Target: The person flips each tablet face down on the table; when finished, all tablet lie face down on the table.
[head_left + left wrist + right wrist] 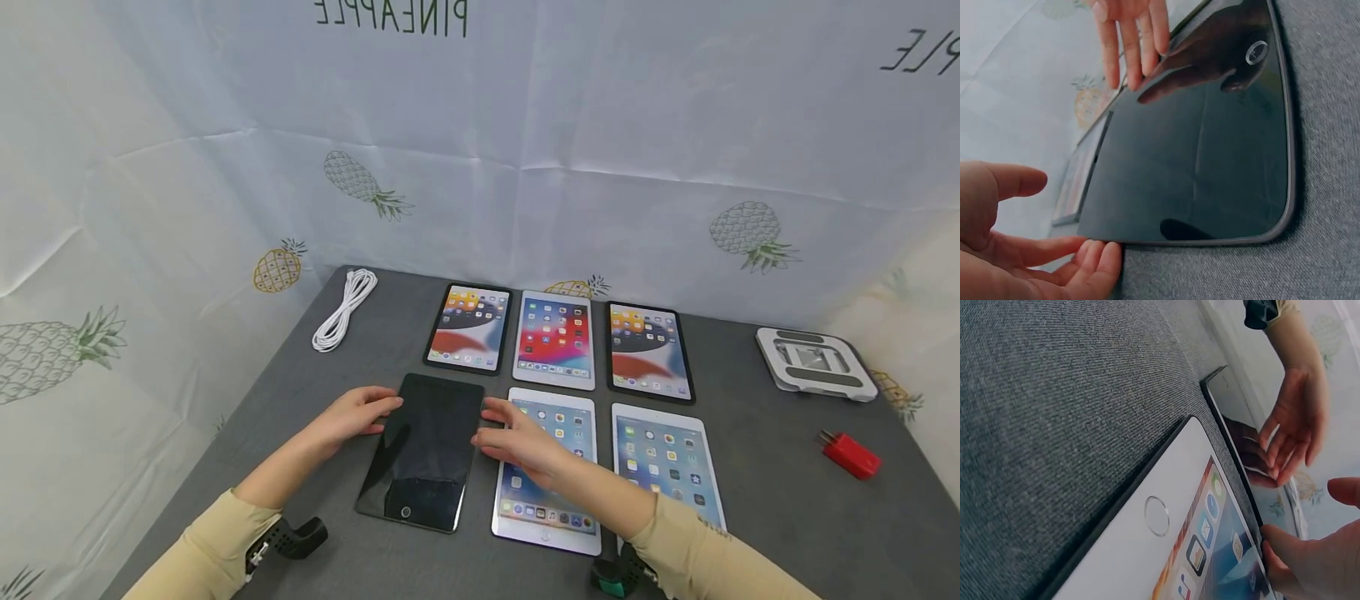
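Note:
A black tablet (431, 450) with a dark screen and round home button lies on the grey table, in the row nearer me. At its left edge, the fingertips of my left hand (352, 417) touch the side, and the thumb stands raised in the left wrist view. Opposite, my right hand (517, 442) has its fingers at the right edge, thumb also lifted clear in the right wrist view. Under my right wrist lies a white tablet (546, 533) with a lit home screen. Another white tablet (670, 454), partly hidden by my right forearm, lies beside it.
Behind stand out a black-framed tablet (468, 328), a white one (555, 339) and another black-framed one (649, 350), all lit and lying flat. A coiled white cable (343, 311) lies back left. Right are a folded silver stand (816, 364) and red charger plug (851, 456).

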The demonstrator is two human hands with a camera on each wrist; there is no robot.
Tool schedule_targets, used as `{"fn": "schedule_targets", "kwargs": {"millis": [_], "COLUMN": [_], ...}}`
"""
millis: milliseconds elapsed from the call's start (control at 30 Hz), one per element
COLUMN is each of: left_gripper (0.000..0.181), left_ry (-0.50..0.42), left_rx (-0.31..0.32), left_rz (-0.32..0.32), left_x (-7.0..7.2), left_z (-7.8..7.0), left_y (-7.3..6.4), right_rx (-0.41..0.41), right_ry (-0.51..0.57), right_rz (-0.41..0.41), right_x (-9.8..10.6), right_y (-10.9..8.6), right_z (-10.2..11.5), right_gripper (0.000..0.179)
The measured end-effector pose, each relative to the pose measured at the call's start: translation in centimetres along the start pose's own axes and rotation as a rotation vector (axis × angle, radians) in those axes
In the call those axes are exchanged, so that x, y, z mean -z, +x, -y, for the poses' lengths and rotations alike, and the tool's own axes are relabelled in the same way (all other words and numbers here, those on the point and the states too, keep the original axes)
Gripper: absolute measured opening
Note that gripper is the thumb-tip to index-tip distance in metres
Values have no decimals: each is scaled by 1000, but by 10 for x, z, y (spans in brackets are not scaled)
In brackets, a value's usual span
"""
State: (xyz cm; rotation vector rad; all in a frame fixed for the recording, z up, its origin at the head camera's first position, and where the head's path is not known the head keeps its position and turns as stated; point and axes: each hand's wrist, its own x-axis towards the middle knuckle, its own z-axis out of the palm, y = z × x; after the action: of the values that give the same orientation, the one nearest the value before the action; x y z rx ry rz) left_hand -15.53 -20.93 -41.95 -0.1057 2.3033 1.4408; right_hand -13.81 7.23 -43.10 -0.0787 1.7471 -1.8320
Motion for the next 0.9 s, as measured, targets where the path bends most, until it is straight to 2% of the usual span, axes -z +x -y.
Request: {"fn": "schedule_targets", "kwargs": {"millis": [400, 600, 700, 800, 900], "left_gripper": [64, 61, 57, 54, 51], "left_ry": [-82, -98, -144, -200, -240], "left_rx": [51, 60, 65, 55, 5], "left_rz": [53, 36, 27, 27, 25], "left_x": [1, -1, -2, -1, 0], "left_z": [-2, -1, 0, 0, -2], "left_y": [3, 4, 4, 4, 5], "right_rx": [-5, -24, -26, -28, -31], "right_ry": [3, 6, 9, 18, 22], "right_rz": [65, 81, 89, 94, 93], "right_x": [3, 4, 5, 5, 5], "right_y": [-3, -4, -5, -5, -5], "right_z": [1, 2, 3, 4, 4], "right_gripper": [76, 77, 77, 76, 75]}}
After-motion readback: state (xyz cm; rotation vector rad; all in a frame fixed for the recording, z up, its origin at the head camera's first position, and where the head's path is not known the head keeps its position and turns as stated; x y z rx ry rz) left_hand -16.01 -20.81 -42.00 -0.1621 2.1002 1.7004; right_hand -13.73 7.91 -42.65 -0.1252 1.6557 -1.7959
